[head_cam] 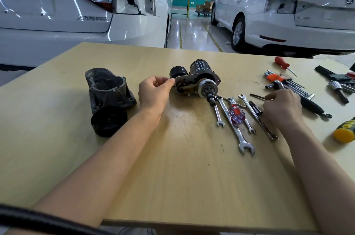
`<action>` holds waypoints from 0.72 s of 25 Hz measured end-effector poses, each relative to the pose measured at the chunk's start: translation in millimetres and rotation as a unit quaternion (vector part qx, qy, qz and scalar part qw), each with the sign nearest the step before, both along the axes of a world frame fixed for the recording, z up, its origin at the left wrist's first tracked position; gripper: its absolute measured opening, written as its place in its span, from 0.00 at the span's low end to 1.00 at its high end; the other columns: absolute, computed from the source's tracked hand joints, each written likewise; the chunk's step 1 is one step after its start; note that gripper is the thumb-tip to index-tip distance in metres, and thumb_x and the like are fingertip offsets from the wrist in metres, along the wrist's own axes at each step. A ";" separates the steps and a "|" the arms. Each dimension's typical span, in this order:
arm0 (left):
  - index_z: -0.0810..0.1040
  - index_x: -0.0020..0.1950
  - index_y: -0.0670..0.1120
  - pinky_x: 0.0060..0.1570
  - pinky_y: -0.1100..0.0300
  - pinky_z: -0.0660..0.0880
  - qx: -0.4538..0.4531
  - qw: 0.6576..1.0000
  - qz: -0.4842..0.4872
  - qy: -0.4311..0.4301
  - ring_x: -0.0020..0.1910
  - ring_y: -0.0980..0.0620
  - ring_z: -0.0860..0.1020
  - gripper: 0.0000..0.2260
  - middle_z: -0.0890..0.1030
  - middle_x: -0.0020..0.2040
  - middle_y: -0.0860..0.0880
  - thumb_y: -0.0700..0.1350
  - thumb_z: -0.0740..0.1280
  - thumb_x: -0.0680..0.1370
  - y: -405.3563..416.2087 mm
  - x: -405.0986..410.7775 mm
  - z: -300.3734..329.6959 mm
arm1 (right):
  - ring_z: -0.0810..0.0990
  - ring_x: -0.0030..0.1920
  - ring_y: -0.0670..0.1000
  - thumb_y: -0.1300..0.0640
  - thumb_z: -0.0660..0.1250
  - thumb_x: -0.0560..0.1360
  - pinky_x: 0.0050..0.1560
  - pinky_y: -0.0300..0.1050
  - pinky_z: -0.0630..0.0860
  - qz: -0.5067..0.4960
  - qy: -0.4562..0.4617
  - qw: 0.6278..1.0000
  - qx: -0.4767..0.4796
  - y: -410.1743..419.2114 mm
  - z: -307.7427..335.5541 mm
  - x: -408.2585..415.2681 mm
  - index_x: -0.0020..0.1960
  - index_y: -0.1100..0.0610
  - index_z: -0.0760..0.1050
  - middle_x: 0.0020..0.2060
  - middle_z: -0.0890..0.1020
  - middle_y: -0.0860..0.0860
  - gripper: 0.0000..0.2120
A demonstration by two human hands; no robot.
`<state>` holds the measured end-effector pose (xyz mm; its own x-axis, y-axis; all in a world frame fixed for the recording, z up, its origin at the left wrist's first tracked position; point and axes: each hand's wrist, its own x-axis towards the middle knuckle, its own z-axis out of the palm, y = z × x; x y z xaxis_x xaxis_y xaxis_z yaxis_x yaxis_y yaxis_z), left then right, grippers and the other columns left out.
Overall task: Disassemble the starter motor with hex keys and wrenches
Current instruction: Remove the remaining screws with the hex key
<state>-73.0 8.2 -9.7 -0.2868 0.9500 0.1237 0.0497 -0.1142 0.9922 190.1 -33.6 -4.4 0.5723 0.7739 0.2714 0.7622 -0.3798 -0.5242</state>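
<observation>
Nearest my view, both bare forearms reached out over the pale wooden worktop [172, 167], the one on the left toward the motor and the one on the right toward the tools. My left hand [153, 90] had its fingers loosely curled, thumb and fingertip pressed on the edge of the silvery mounting plate of the partly stripped black-and-silver starter motor [196, 79]; I judged this was to steady the unit where it lay on its side, pinion shaft pointing toward me and to the right. My right hand [280, 106] pinched a small dark L-shaped hex key [256, 96] by its short end, well to the right of the motor, so I judged the tool was just being picked out and had yet to reach a fastener. Between that hand and the motor lay a fan of shiny chrome combination wrenches [232, 119], the ring end of one just beside the pinion shaft, with a red-and-clear-handled screwdriver [235, 113] across them, seemingly laid out for easy reach. Farther right sat an orange-holdered hex key set [278, 78]. To the left of my left hand, well apart from the motor, stood the grey cast-metal nose housing [109, 86], already off, with a round black cap [108, 120] touching its near end, seemingly parked clear of the work area.
</observation>
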 end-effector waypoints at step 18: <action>0.76 0.62 0.36 0.64 0.48 0.73 -0.064 0.994 -0.084 -0.023 0.60 0.42 0.78 0.14 0.80 0.58 0.39 0.34 0.60 0.77 14.3 8.0 -8.1 | 0.78 0.52 0.55 0.34 0.62 0.73 0.55 0.52 0.76 0.225 0.190 0.954 -0.048 74.3 42.7 -94.1 0.62 0.61 0.72 0.52 0.78 0.54 0.33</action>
